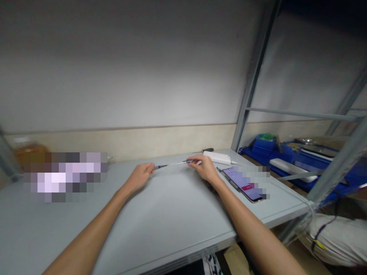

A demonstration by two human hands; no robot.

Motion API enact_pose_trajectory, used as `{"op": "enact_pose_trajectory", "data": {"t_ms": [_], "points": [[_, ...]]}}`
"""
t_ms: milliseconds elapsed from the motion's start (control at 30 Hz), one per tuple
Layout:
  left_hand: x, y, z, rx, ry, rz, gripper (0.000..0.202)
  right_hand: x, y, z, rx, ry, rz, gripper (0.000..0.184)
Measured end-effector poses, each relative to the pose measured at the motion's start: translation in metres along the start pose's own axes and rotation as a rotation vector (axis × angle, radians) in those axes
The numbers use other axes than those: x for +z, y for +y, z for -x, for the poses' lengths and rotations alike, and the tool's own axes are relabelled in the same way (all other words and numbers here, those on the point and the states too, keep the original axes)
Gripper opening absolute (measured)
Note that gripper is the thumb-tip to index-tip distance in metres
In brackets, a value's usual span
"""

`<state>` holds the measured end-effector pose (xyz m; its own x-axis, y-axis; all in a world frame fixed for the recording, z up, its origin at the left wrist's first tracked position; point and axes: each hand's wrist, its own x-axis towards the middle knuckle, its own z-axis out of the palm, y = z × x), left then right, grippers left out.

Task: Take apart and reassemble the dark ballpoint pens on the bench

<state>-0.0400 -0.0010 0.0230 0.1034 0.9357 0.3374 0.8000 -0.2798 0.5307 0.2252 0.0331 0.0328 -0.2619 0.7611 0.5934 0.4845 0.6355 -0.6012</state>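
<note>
Over the grey tabletop [172,217]: two hands joined by a thin pale rod

Left hand [140,176] closed, fingers wrapped on a slim dark tool [159,167], its narrow end pointing toward the right hand [204,167]; right hand in a pinch, thumb and fingertips together on a small dark piece [188,161], remaining fingers loosely bent; between the two runs the thin pale rod [177,163], near the middle of the far half of the tabletop; too blurred to tell where it joins either part, or whether it touches the surface.

Just beyond the right hand lies a white block [217,157]; behind that, a dark-handled screwdriver [208,150]; right of the wrist, a phone [242,184], screen lit, a slim dark stick [230,181] along its near-left side; far left, a pixelated patch [69,175], contents unreadable; right of the metal post [252,91], blue containers [263,147] and a long white object [292,170]; lower right, a pale bundle [338,235].
</note>
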Motion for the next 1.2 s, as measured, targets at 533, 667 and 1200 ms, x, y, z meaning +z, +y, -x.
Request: {"op": "enact_pose_trajectory", "data": {"t_ms": [533,667,1200], "points": [[0.000,0.001,0.000,-0.001,-0.001,0.007,0.040,0.000,-0.001,0.000,0.007,-0.014,0.008,0.018],[-0.001,0.001,0.000,0.002,0.006,0.004,0.041,-0.001,-0.003,-0.001,0.015,-0.006,-0.009,0.017],[0.009,0.027,0.010,0.025,-0.054,0.008,0.038,0.004,-0.013,0.005,-0.074,-0.181,0.016,0.021]]}}
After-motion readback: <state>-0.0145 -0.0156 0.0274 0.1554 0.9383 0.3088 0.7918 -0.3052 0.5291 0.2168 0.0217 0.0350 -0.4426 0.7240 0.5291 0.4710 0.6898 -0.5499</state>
